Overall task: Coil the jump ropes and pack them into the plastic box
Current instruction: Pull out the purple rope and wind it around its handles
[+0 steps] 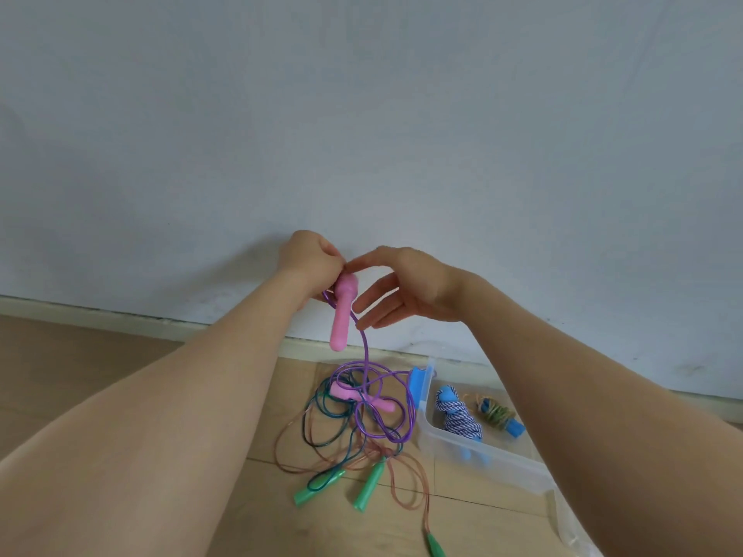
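Observation:
My left hand (pixel 309 265) is closed around the top of a pink handle (pixel 341 315), held up in front of the wall. Its purple rope (pixel 392 402) hangs down to a loose tangle on the floor, where the second pink handle (pixel 364 398) lies. My right hand (pixel 406 291) is beside the left, thumb and forefinger pinching at the handle's top, the other fingers spread. A clear plastic box (pixel 488 456) sits on the floor at the right, holding a coiled blue-and-white rope (pixel 460 418) and a coiled yellowish rope (pixel 498 416).
Teal and brown ropes (pixel 321 436) with green handles (pixel 372 486) lie tangled on the wooden floor under the purple rope. Another green handle (pixel 436 546) lies near the bottom edge. A pale wall with a skirting board (pixel 120 313) runs behind.

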